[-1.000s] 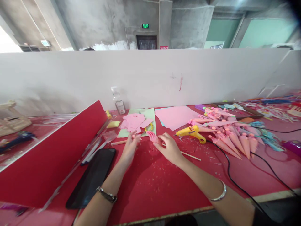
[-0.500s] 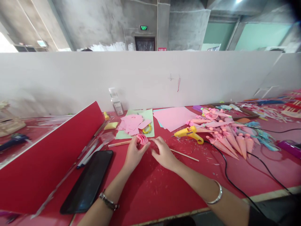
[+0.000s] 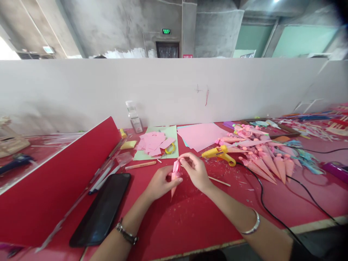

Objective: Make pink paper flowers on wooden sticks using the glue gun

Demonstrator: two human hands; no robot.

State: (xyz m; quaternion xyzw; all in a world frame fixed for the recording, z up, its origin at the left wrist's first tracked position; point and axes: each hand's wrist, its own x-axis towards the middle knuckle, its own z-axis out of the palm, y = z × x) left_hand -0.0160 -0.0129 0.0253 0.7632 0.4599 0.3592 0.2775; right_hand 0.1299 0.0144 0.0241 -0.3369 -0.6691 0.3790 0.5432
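A small pink paper cone (image 3: 174, 185) with folded, petal-like paper at its top is in my left hand (image 3: 162, 183), its point hanging downward. The thumb and fingers of that hand are closed around its middle. My right hand (image 3: 194, 170) pinches the upper tip of the folded paper between thumb and fingertips. A thin wooden stick (image 3: 219, 181) lies on the red tabletop by my right wrist. Beyond my hands, pink paper pieces (image 3: 153, 142) are heaped on a light green sheet (image 3: 141, 156), with a yellow ring-shaped item (image 3: 170, 148) beside them.
To the right lie a yellow glue gun (image 3: 220, 154) with a black cord and a pile of pink paper cones (image 3: 272, 161). Pink sheets (image 3: 199, 136) rest at the back. At left are a black phone (image 3: 100, 210), pens (image 3: 106, 177), a red board (image 3: 67, 177) and a clear bottle (image 3: 134, 117).
The cone has turned from its folded top facing me to hanging point-down, slightly nearer and rightward. My right hand has gone from spread beside it to pinching its top.
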